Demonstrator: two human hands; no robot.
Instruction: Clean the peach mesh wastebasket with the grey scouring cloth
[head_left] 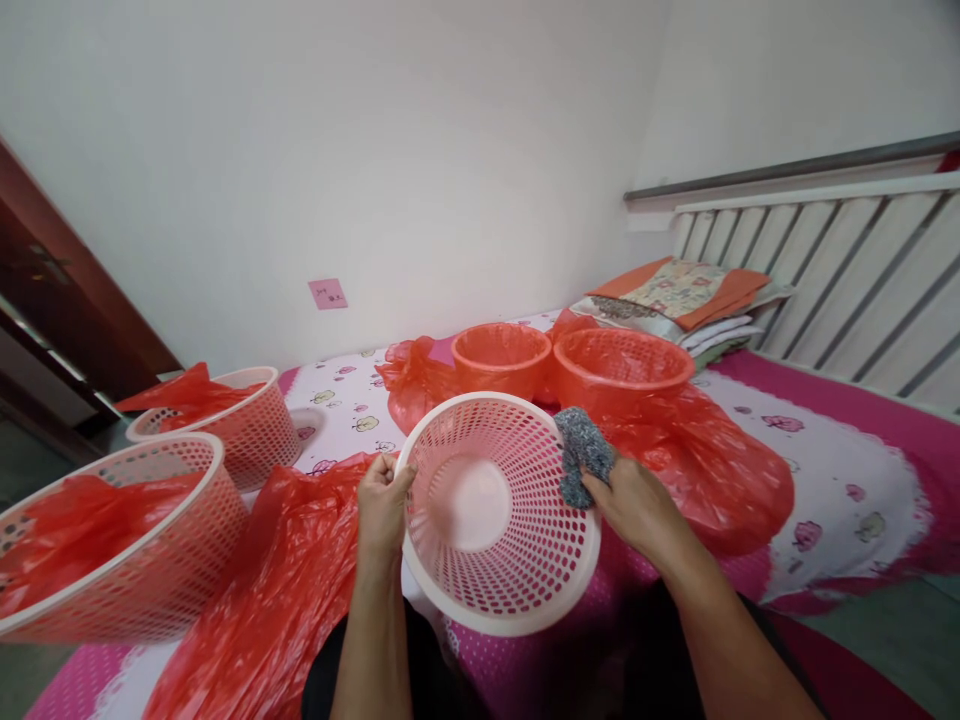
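Note:
A white perforated plastic basket (517, 560) is tipped with its opening toward me, over my lap at the bed's edge. My left hand (381, 505) grips its left rim, fingers closed. My right hand (634, 503) presses a grey cloth (581, 455) against the basket's right rim, fingers closed on the cloth. A loose red plastic bag (277, 590) lies under my left forearm.
Two white baskets with red bags inside (112, 560) (247, 425) stand at the left. Two bag-lined baskets (501, 358) (622, 368) sit behind, with more red bags (705, 460). Folded bedding (679, 295) lies by the slatted headboard (847, 280). A pink patterned bedsheet (847, 490) covers the bed.

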